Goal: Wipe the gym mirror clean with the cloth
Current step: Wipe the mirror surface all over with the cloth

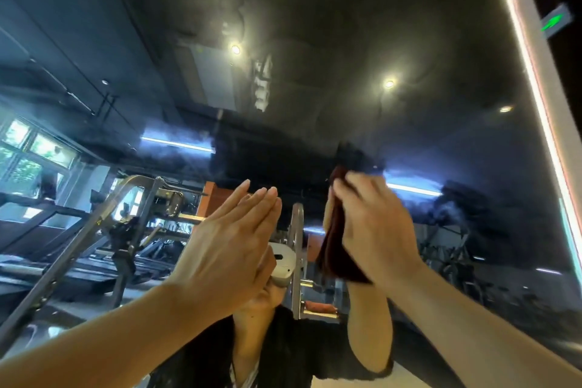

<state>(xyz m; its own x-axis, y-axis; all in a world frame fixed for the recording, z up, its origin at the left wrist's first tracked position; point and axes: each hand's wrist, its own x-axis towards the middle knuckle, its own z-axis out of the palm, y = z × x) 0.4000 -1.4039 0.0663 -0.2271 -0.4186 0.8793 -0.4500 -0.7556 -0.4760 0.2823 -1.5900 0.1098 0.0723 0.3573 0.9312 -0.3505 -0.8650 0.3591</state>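
While the right hand (pixel 371 227) is pressing the dark red cloth (pixel 333 246) against the mirror (pixel 315 25) near its right edge, grip curled round it, the left hand (pixel 230 249) is lying flat, fingers together, likely bracing; haze is streaking the glass above.

dim room | ceiling spots (pixel 389 83) glare in hazy mirror (pixel 315 9) | wide-angle bending at edges | soft blur

Mirror (pixel 346 25) (smeared, hazy): flat left hand (pixel 226 249), cloth (pixel 333 249) pressed on glass.
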